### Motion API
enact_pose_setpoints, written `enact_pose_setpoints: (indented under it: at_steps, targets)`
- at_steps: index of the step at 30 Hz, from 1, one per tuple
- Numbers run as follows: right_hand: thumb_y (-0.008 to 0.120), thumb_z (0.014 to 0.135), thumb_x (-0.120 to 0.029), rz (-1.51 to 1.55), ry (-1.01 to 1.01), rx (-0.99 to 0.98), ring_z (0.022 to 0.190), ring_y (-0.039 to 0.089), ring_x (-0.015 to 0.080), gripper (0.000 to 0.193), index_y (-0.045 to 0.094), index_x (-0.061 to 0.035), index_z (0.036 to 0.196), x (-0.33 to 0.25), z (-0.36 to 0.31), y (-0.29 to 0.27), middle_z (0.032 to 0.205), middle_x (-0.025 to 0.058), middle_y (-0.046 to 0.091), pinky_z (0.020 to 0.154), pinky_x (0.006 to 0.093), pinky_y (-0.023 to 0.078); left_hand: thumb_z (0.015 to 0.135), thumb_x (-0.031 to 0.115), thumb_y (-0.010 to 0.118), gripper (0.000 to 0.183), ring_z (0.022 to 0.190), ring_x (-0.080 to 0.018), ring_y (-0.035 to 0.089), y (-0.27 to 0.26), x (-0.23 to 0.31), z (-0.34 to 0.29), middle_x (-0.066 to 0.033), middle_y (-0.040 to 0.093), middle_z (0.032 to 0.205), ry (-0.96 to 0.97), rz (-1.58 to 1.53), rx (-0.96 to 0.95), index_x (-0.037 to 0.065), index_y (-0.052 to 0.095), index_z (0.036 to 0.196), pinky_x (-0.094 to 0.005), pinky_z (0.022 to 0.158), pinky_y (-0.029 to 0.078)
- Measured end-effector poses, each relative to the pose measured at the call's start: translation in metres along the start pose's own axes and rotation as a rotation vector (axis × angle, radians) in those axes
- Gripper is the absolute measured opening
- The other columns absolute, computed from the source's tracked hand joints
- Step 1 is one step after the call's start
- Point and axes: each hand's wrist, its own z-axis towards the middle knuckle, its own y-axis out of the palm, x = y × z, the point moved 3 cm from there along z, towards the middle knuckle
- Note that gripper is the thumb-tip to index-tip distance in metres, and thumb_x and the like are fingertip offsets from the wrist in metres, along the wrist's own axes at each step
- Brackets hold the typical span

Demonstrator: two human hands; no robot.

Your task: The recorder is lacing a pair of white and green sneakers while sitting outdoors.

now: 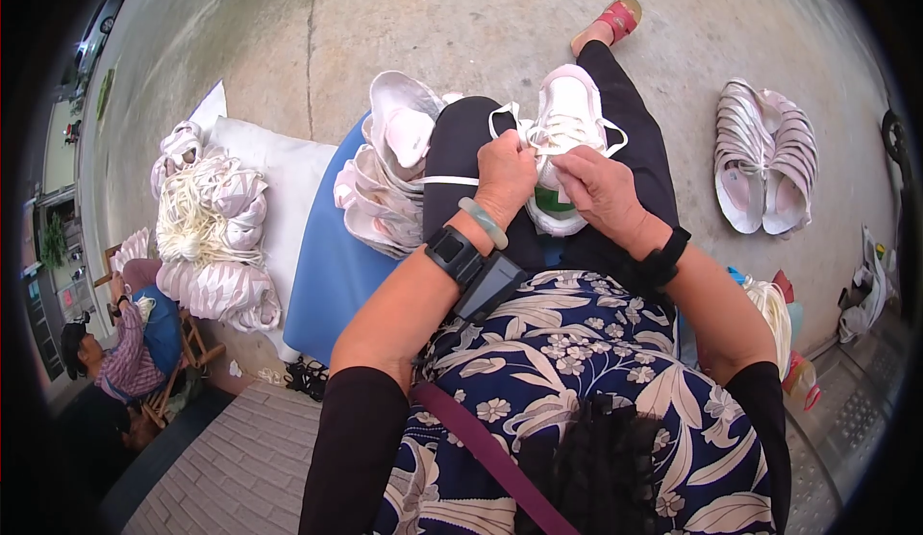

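Note:
A white sneaker (569, 102) rests on my lap between my thighs, its toe pointing away from me. White lace crosses its tongue, and a green patch shows inside the heel opening. My left hand (507, 172) is closed in a pinch on the white shoelace (450, 181), whose loose end trails left across my thigh. My right hand (601, 187) pinches the lace at the sneaker's upper eyelets, close beside the left. Loops of lace stand out on both sides of the shoe. The fingertips hide the exact spot where the lace is gripped.
Nested white shoe uppers (385, 199) lie on a blue surface (332, 266) at my left. Beyond are bundled cream laces (197, 213) among more uppers. Two stacks of shoes (766, 160) stand on the concrete at right. Another person (125, 343) sits at far left.

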Motion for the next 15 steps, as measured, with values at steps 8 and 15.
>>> enact_pose_setpoints:
  at_steps: [8,15]
  targets:
    - [0.056,0.073,-0.014,-0.287,0.127,-0.154,0.067,0.057,0.0254,0.006,0.061,-0.0099,0.073,-0.002,0.014,0.010,0.073,0.0063,0.057,0.062,0.0378,0.041,0.073,0.001,0.056,0.017,0.055,-0.0264,0.057,-0.014,0.018,-0.013,-0.0140,0.056,0.061,0.011,-0.067,0.018,-0.001,0.047,0.087,-0.0356,0.052,0.045]
    - [0.058,0.073,-0.016,-0.305,0.138,-0.065,0.068,0.054,0.0237,0.007,0.060,-0.0104,0.069,0.004,0.014,0.024,0.070,0.0048,0.056,0.065,0.0366,0.035,0.071,0.002,0.054,0.023,0.081,-0.0398,0.056,-0.019,0.034,-0.027,-0.0232,0.055,0.086,0.176,0.090,-0.062,-0.002,0.046,0.093,-0.0460,0.071,0.045]
